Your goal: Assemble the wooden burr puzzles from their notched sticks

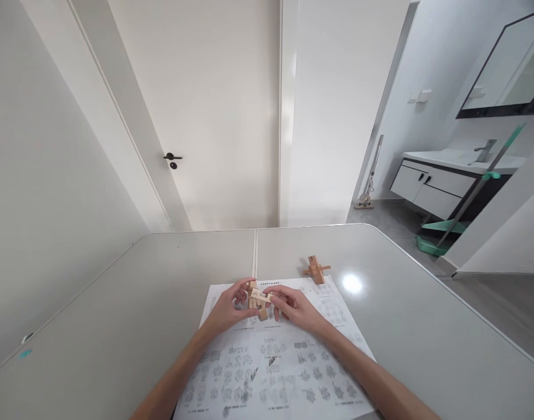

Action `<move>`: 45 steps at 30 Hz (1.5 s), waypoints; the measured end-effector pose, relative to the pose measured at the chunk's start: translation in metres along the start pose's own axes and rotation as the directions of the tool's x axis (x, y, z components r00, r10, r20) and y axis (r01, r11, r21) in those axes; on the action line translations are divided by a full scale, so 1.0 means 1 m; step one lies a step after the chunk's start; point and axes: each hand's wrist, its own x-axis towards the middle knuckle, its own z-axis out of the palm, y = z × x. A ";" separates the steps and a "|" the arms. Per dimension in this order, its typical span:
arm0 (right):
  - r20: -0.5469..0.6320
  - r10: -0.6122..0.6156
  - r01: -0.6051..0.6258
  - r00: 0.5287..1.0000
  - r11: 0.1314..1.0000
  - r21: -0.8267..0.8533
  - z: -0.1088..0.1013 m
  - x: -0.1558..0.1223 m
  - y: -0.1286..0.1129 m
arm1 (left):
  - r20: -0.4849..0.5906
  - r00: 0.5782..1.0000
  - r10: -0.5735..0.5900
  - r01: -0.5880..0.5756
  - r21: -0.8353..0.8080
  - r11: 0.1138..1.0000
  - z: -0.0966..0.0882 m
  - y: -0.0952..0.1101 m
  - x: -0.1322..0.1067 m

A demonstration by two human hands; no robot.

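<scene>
My left hand [229, 308] is closed around a partly joined cluster of light wooden puzzle pieces [252, 287], just above a printed sheet. Between the fingers of my right hand [295, 306] is a notched wooden puzzle piece [261, 296] with a dark mark on its face. This piece lies across the front of the cluster and seems to touch it; whether it is locked in cannot be made out. A small wooden block end [263, 315] shows below. Fingers hide part of the cluster.
A darker wooden interlocking puzzle [316, 269] sits past the far right corner of the printed sheet [275, 373], which carries rows of diagrams. Beneath is a pale table [131, 326] with a seam. Beyond stand a door [214, 116] and, at right, a sink cabinet [437, 181].
</scene>
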 end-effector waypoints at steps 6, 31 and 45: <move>-0.029 -0.003 0.003 1.000 1.000 -0.014 0.008 -0.001 0.005 | 0.011 1.000 0.008 -0.007 -0.023 1.000 0.010 0.008 -0.003; -0.101 0.015 -0.009 0.995 0.998 0.067 0.009 0.001 0.020 | 0.038 0.999 0.020 -0.018 -0.074 0.997 0.022 0.022 -0.006; -0.163 0.022 -0.043 0.986 0.991 -0.128 0.012 0.002 0.011 | -0.213 0.974 -0.074 -0.003 -0.343 0.939 0.011 0.015 0.008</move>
